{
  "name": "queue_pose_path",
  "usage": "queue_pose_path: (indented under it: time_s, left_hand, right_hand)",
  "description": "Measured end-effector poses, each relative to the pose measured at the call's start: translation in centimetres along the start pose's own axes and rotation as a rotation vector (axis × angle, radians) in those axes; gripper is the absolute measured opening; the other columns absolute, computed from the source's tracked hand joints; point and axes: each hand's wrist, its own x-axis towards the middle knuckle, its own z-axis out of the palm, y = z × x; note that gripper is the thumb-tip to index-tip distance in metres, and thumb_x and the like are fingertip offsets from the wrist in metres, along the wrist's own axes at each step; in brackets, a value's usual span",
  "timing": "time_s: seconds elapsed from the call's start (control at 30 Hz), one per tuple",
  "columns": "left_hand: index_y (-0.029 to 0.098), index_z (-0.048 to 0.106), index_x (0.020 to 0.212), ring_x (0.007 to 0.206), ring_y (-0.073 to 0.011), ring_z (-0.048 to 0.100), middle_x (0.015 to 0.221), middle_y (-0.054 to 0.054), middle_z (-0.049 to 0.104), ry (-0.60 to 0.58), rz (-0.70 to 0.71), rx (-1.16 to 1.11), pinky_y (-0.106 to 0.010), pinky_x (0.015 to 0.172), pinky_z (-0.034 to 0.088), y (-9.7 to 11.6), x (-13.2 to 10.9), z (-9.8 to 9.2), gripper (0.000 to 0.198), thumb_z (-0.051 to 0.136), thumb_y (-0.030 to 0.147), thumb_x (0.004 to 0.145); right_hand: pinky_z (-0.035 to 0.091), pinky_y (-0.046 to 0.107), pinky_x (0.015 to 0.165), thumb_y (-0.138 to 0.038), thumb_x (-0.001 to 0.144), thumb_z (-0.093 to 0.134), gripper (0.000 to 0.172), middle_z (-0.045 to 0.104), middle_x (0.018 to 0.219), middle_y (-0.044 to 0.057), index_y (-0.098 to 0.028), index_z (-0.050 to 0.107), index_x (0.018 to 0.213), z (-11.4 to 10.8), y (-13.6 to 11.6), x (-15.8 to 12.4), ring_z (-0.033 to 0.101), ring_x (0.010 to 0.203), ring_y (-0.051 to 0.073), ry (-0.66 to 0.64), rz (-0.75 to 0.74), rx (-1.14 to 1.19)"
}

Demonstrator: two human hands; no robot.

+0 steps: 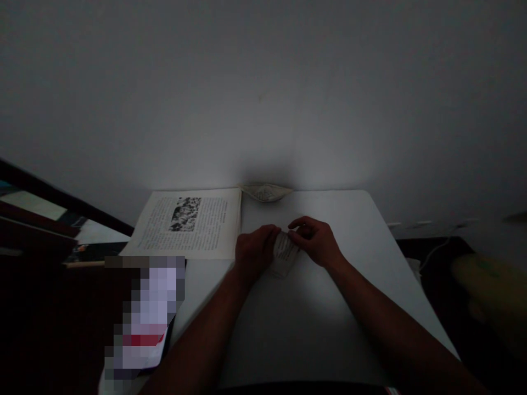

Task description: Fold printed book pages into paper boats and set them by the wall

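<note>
Between my hands is a small folded piece of printed paper (284,255), held just over the white table. My left hand (256,249) is closed, its fingers pinching the paper's upper left edge. On the other side, my right hand (315,238) pinches the upper right edge between thumb and fingers. The paper's lower end points toward me, and its print is too dim to read. Behind the hands, against the wall, stands a folded paper shape (265,192) with a pointed, boat-like outline and print on it.
Printed sheets or an open booklet (206,222) with a black-and-white picture lie at the table's back left. A lit device with a blurred screen (152,312) lies at the left edge. The white table (349,219) meets a grey wall (263,109). A yellowish object (489,291) is at right.
</note>
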Motion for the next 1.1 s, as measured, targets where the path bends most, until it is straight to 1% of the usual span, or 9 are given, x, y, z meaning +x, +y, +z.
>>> queue_pose_path:
  time_s: [0.13,0.3,0.47,0.53,0.63,0.77,0.9,1.0,1.1]
  left_hand:
    - [0.015,0.065,0.082,0.056,-0.0110,0.062,0.067,-0.004,0.068,0.053,-0.089,0.049,-0.020,0.058,0.045,0.0,0.0,-0.3,0.029,0.042,0.030,0.091]
    - [0.016,0.065,0.085,0.062,-0.0124,0.063,0.073,-0.005,0.070,0.194,-0.215,0.038,-0.021,0.060,0.045,0.1,0.0,-0.6,0.027,0.044,0.031,0.090]
    - [0.017,0.064,0.087,0.066,-0.0131,0.061,0.074,-0.003,0.068,0.244,-0.488,-0.021,-0.022,0.062,0.045,0.1,0.2,-0.2,0.027,0.043,0.034,0.090]
    - [0.017,0.064,0.086,0.065,-0.0130,0.060,0.072,-0.002,0.066,0.233,-0.544,-0.059,-0.022,0.061,0.044,-0.1,0.3,0.1,0.029,0.042,0.035,0.090]
    - [0.017,0.064,0.085,0.064,-0.0126,0.058,0.070,-0.001,0.064,0.190,-0.584,-0.133,-0.022,0.060,0.043,-0.3,0.5,0.3,0.031,0.041,0.038,0.090]
    - [0.016,0.062,0.079,0.061,-0.0116,0.054,0.065,0.001,0.060,0.077,-0.584,-0.230,-0.021,0.055,0.041,-0.3,0.5,0.4,0.033,0.045,0.043,0.088]
    - [0.016,0.060,0.075,0.051,-0.0099,0.050,0.054,0.004,0.052,-0.075,-0.568,-0.361,-0.020,0.048,0.038,-0.3,0.4,0.6,0.031,0.052,0.044,0.083]
    - [0.017,0.058,0.088,0.044,-0.0091,0.049,0.051,0.006,0.049,-0.127,-0.584,-0.488,-0.020,0.045,0.040,-0.4,0.3,0.9,0.026,0.056,0.042,0.081]
    - [0.018,0.050,0.105,0.056,-0.0107,0.056,0.069,0.002,0.058,-0.073,-0.553,-0.528,-0.022,0.052,0.046,-0.6,0.2,0.9,0.032,0.059,0.033,0.078]
  right_hand:
    - [0.046,0.023,0.046,-0.028,0.069,0.065,0.017,0.061,0.056,-0.002,-0.017,0.062,0.082,0.2,0.4,0.1,0.056,0.047,0.011,0.052,-0.001,0.029]
    - [0.051,0.027,0.051,-0.031,0.069,0.066,0.022,0.064,0.060,0.000,-0.017,0.061,0.084,-0.1,1.1,0.2,0.061,0.051,0.013,0.131,-0.015,0.075]
    - [0.053,0.031,0.059,-0.040,0.079,0.055,0.029,0.066,0.071,0.003,-0.016,0.060,0.096,-0.3,1.4,0.0,0.063,0.059,0.015,0.009,-0.071,0.309]
    - [0.053,0.032,0.063,-0.042,0.079,0.057,0.031,0.067,0.075,0.004,-0.016,0.060,0.096,-0.3,1.3,-0.2,0.064,0.064,0.016,-0.047,-0.063,0.313]
    - [0.051,0.030,0.064,-0.036,0.072,0.067,0.037,0.065,0.074,0.001,-0.018,0.058,0.102,-0.1,0.9,-0.4,0.062,0.067,0.015,-0.070,-0.044,0.171]
    - [0.044,0.023,0.053,-0.033,0.074,0.065,0.045,0.057,0.065,-0.005,-0.020,0.050,0.115,-0.1,0.6,-0.3,0.053,0.056,0.010,0.079,-0.081,0.095]
    - [0.045,0.024,0.054,-0.037,0.077,0.061,0.044,0.060,0.074,-0.001,-0.022,0.046,0.116,-0.4,0.8,-0.1,0.056,0.060,0.011,0.235,-0.088,0.147]
    - [0.048,0.026,0.056,-0.038,0.078,0.060,0.048,0.063,0.079,0.001,-0.023,0.042,0.120,-0.4,1.2,0.1,0.059,0.062,0.013,0.286,-0.075,0.160]
    - [0.050,0.028,0.059,-0.036,0.077,0.062,0.055,0.064,0.089,0.005,-0.025,0.037,0.126,-0.5,1.3,0.1,0.062,0.067,0.014,0.334,-0.069,0.185]
